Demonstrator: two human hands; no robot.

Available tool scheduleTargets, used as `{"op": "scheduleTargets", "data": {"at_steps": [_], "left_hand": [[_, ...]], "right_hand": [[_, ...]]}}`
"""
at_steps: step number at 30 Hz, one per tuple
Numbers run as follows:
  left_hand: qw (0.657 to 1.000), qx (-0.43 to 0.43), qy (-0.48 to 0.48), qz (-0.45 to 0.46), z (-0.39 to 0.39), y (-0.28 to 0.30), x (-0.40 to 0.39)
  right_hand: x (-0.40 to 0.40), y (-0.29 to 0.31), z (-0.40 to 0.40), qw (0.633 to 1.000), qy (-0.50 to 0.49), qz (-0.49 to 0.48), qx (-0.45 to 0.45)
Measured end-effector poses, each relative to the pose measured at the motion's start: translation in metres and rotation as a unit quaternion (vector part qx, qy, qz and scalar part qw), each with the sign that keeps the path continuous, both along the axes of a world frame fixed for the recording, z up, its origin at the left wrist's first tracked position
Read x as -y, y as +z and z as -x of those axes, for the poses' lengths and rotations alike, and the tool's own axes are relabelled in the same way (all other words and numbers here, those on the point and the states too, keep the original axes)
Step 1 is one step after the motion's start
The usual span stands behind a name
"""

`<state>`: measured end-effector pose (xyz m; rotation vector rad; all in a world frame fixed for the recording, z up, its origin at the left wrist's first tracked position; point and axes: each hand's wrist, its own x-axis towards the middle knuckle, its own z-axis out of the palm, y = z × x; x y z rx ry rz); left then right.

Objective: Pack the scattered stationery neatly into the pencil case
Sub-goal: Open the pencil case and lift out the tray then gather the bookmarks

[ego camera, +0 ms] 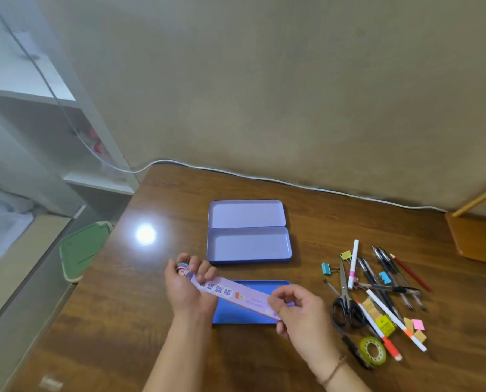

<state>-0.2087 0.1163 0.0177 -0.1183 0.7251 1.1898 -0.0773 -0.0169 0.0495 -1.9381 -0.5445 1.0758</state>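
Observation:
An open blue tin pencil case (248, 246) lies mid-table, its lid flat behind an empty tray. A flat blue inner tray (244, 314) lies in front of it, under my hands. My left hand (186, 287) grips one end of a long purple printed ruler (236, 294), and my right hand (298, 315) pinches the other end, holding it above the blue tray. The scattered stationery lies to the right: scissors (346, 302), several pens (388, 275), white markers (353, 263), binder clips (328, 268), a green tape roll (373, 350) and sticky notes (417, 325).
A brown wooden table (140, 321) carries everything. A white cable (292, 183) runs along the wall at its back edge. A wooden stand (479, 236) sits at the far right. A green-seated stool (80, 250) stands left of the table, beside white shelves.

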Motion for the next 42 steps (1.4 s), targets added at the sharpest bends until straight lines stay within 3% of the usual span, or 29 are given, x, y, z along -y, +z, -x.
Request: {"op": "scheduleTargets", "data": {"at_steps": [3,7,11,14,22,24,26,28,29,32,36,42], "left_hand": [[1.000,-0.002,0.005,-0.003,0.007,-0.004,-0.016],[1.000,0.018,0.010,0.012,0.005,-0.007,-0.029],[1.000,0.014,-0.003,0.013,-0.003,-0.011,-0.031],[1.000,-0.002,-0.011,0.003,-0.004,-0.016,-0.036],[0.996,0.085,-0.027,0.021,-0.005,-0.030,-0.052],[0.999,0.019,-0.043,-0.009,-0.007,-0.034,-0.059],[0.990,-0.108,-0.060,-0.070,-0.007,-0.040,-0.069],[0.949,-0.265,-0.088,-0.144,-0.002,-0.049,-0.080],[0.912,-0.358,-0.110,-0.169,0.002,-0.055,-0.086],[0.761,-0.575,-0.208,-0.215,0.009,-0.068,-0.099],[0.625,-0.637,-0.297,-0.340,0.004,-0.071,-0.103],[0.499,-0.688,-0.351,-0.392,-0.001,-0.076,-0.106]], "right_hand": [[-0.006,-0.002,0.005,0.964,0.148,-0.015,0.221],[-0.026,-0.012,0.005,0.856,0.307,-0.060,0.412],[-0.047,-0.017,-0.001,0.805,0.356,-0.086,0.466],[-0.056,-0.020,-0.008,0.809,0.352,-0.098,0.461],[-0.072,-0.035,-0.011,0.807,0.348,-0.098,0.467],[-0.076,-0.036,-0.024,0.802,0.346,-0.086,0.479],[-0.084,-0.033,-0.043,0.790,0.333,-0.066,0.510],[-0.096,-0.028,-0.062,0.780,0.304,-0.046,0.545],[-0.103,-0.028,-0.071,0.771,0.298,-0.036,0.561],[-0.122,-0.039,-0.087,0.734,0.321,-0.007,0.599],[-0.138,-0.061,-0.086,0.719,0.338,0.000,0.607],[-0.144,-0.087,-0.076,0.720,0.357,-0.002,0.595]]}}
